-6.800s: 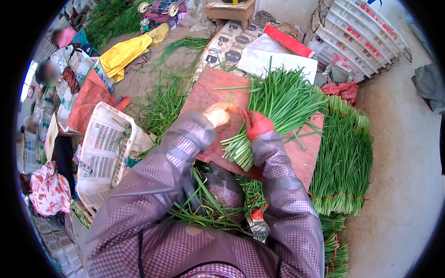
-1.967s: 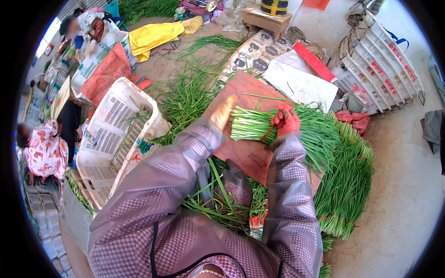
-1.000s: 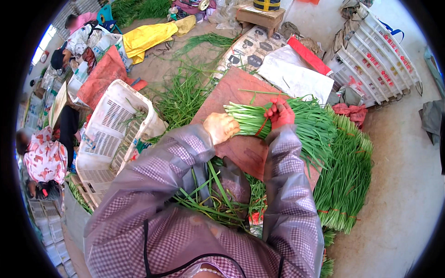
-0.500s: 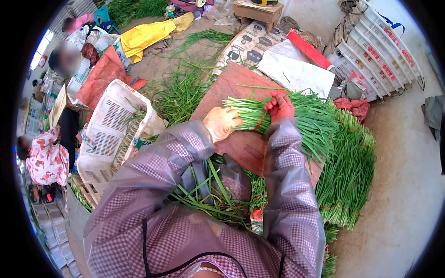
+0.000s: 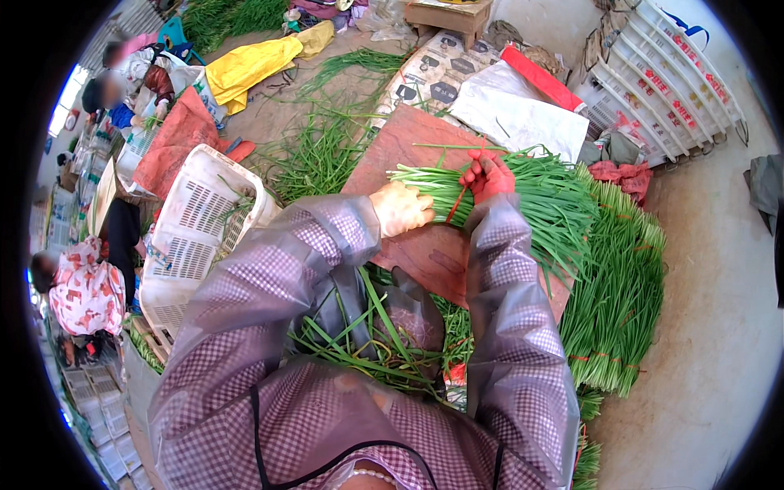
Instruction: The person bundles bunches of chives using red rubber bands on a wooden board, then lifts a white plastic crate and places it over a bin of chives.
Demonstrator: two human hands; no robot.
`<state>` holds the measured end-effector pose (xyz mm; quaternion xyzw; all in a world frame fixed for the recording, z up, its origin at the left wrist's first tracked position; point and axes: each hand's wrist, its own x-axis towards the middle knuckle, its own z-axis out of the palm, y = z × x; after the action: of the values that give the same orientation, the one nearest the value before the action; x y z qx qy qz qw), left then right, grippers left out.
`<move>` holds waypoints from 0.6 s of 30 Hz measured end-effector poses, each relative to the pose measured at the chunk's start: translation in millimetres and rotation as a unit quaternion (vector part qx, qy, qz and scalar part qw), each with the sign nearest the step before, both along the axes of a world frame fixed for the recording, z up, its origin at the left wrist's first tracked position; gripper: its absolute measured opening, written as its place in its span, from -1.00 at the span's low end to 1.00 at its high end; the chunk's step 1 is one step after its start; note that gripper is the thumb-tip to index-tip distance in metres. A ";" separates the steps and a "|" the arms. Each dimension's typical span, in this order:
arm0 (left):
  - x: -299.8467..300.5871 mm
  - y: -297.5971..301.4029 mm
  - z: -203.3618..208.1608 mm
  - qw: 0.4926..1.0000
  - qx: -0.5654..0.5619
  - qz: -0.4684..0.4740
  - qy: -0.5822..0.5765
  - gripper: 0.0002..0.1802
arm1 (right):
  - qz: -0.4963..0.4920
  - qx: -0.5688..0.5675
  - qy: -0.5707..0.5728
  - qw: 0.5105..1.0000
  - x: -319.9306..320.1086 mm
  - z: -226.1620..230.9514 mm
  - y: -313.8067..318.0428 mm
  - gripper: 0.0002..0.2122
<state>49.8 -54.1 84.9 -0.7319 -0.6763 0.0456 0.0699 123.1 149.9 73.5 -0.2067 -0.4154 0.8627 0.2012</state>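
A bundle of long green chives (image 5: 549,200) lies across a reddish board (image 5: 382,163), its pale stem ends to the left and its leaves spread to the right. My left hand (image 5: 402,209), in a pale glove, curls closed over the near side of the stems. A thin red tie (image 5: 456,204) runs around the bundle between my hands. The fingers of my right hand (image 5: 490,175), in a red glove, are pinched on the tie above the bundle. One loose stalk (image 5: 449,146) lies behind the stems.
Tied chive bundles (image 5: 614,286) are stacked at right, beside the wall. A white crate (image 5: 184,220) stands tilted at left. Loose chives (image 5: 318,163) cover the floor beyond it. White crates (image 5: 661,77) are stacked at the back right. Two or more people sit at far left.
My left hand has shifted slightly right along the stems. My right hand stays pinched on the tie, its fingers turned a little. The whole view has shifted slightly.
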 end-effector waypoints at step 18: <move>-15.1 -10.9 -7.2 0.991 0.117 -0.041 -0.056 -0.73 | 0.015 0.003 -0.021 1.000 -6.5 -0.2 5.8 -0.81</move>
<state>34.8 -65.1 77.7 -0.7471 -0.6493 -0.0782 0.1187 116.6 155.7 73.3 -0.2178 -0.4254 0.8597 0.1801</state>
